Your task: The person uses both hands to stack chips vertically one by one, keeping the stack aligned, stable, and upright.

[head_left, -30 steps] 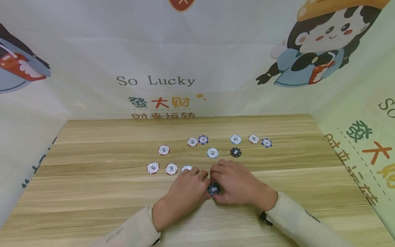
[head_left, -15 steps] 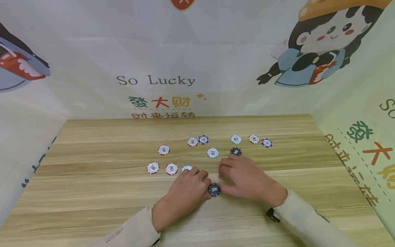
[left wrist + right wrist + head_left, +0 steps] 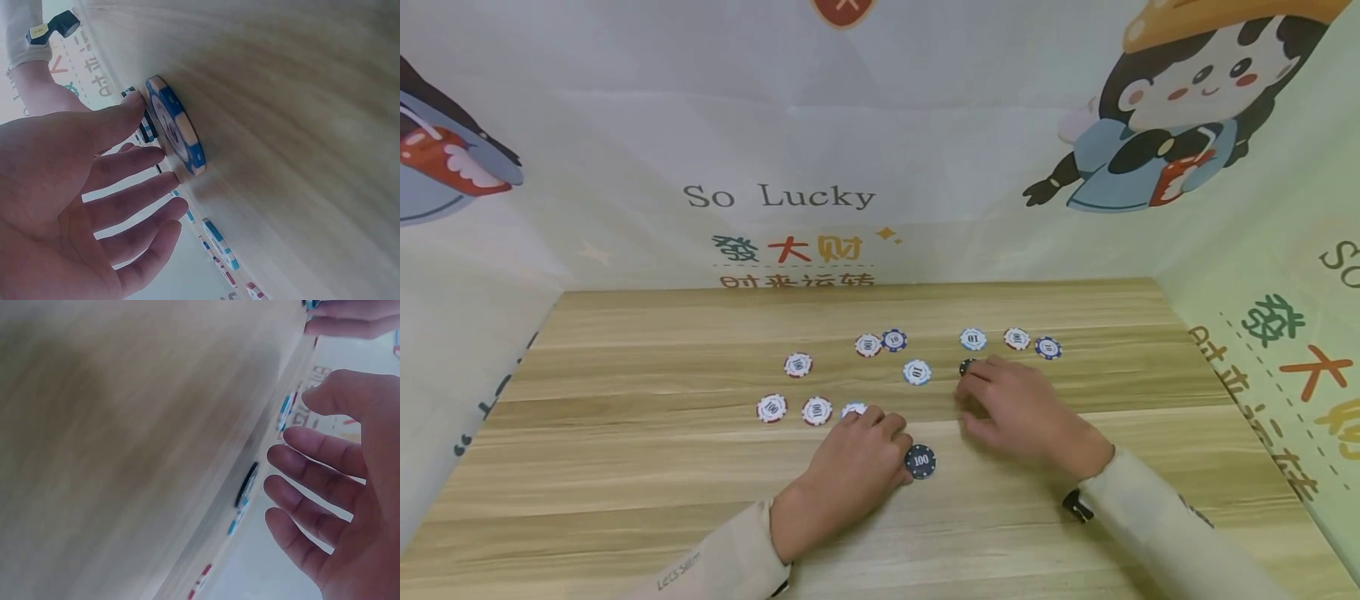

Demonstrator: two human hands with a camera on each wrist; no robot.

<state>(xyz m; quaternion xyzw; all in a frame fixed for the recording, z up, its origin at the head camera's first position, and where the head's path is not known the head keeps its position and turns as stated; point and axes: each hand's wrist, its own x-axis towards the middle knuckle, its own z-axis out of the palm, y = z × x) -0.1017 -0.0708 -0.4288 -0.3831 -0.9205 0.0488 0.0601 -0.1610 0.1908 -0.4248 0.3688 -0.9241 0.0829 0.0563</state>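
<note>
In the head view my left hand (image 3: 853, 471) rests by a black 100 poker chip (image 3: 921, 461), thumb and forefinger at its left edge. The left wrist view shows that black chip (image 3: 149, 127) between thumb and forefinger. A blue-and-white poker chip (image 3: 175, 125) lies flat in front of them; in the head view the left hand hides it. My right hand (image 3: 1018, 408) hovers with loosely bent fingers over another black chip (image 3: 967, 367), partly covering it. In the right wrist view the right hand's (image 3: 337, 487) fingers are apart and hold nothing, with a black chip (image 3: 247, 484) beyond the fingertips.
Several red-edged chips (image 3: 798, 364) lie at the left of the wooden table (image 3: 662, 492). Light-blue chips (image 3: 917, 372) and dark-blue chips (image 3: 1048, 347) lie farther back and right. A printed cloth wall (image 3: 962, 200) rises behind the table.
My right hand has let go of the near black chip and moved right and away from me, over the farther black chip. The left hand has stayed in place.
</note>
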